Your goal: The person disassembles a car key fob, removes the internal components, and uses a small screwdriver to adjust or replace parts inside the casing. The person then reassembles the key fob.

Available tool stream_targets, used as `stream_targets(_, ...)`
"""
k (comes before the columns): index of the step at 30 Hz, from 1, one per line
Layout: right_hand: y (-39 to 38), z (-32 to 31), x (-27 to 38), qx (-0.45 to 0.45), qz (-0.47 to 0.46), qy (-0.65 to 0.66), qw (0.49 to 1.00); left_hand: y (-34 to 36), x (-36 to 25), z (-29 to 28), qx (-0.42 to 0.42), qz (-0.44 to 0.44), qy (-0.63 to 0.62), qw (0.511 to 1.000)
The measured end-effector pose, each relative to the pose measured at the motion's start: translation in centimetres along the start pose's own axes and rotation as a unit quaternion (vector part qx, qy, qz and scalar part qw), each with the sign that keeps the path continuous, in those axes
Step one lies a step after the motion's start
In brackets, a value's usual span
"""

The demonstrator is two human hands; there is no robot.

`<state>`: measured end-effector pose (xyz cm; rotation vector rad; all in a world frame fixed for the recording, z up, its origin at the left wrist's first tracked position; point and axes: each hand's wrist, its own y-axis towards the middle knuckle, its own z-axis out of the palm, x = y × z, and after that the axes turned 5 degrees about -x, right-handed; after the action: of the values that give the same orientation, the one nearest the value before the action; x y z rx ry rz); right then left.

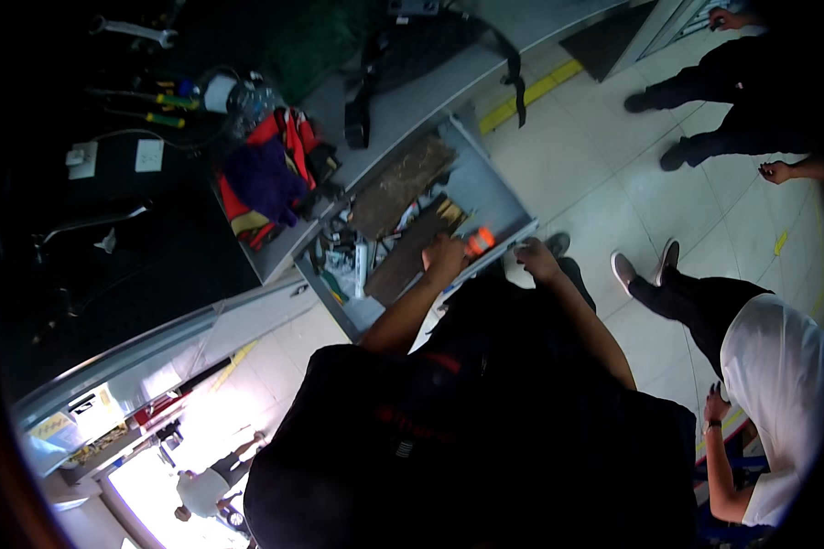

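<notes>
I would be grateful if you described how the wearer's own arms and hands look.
The left hand and right hand show no gloves, and both forearms are bare, with no wristwear that I can make out. The dark top bears faint red markings; its sleeve edges are lost in shadow.

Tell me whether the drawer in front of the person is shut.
No, the drawer is pulled open, with an orange item showing inside it.

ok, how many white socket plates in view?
2. The right-hand plate is left of the purple cloth; the left-hand plate is further left, with a small white block on it. Dark areas may hide more.
</notes>
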<state>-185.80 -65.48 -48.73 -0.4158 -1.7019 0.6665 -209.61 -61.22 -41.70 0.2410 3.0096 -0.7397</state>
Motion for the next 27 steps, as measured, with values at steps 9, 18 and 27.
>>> stream_targets(9,-1.1,-14.7,4.6,-0.086,0.003,0.183,0.979,2.3,1.3,-3.7,0.166,-0.001,-0.028,0.986)
stream_targets(18,-5.4,-20.2,15.8,-0.137,-0.306,0.0,0.942,1.7,-11.4,-21.6,-0.062,0.059,-0.232,0.969)
stream_targets(27,-5.5,-27.3,27.2,-0.076,-0.323,-0.101,0.938,9.0,-24.0,-34.6,-0.116,0.316,-0.218,0.916)
